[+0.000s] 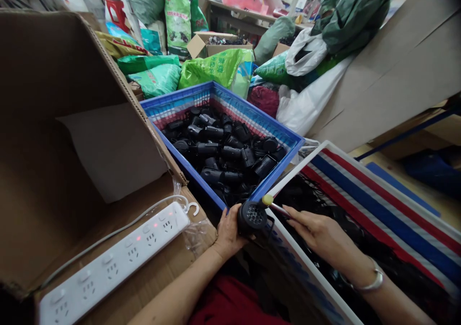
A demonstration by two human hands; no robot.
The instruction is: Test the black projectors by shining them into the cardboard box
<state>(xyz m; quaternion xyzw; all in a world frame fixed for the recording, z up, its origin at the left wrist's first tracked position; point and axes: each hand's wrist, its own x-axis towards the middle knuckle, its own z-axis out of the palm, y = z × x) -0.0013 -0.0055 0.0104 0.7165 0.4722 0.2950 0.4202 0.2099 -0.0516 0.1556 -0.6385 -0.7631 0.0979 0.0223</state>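
My left hand [230, 234] is closed round the side of a black spotlight [253, 215], a short cylinder whose honeycomb-patterned round face points up toward me. A thin bracket sticks out at its right side. In my right hand [319, 234] is a small hammer [281, 209] with a shiny handle and a yellowish rounded head. That head is at the spotlight's upper right rim; whether it touches, I cannot tell. Just beyond my hands, a blue-rimmed crate [264, 114] holds many similar black spotlights [230, 153] in a loose heap.
At the left stands an open cardboard box [46, 75], with a white power strip [118, 262] with lit red lights beside it. A white-rimmed crate [382, 186] with dark items is at my right. Green sacks [212, 68] and another cardboard box [225, 49] lie behind.
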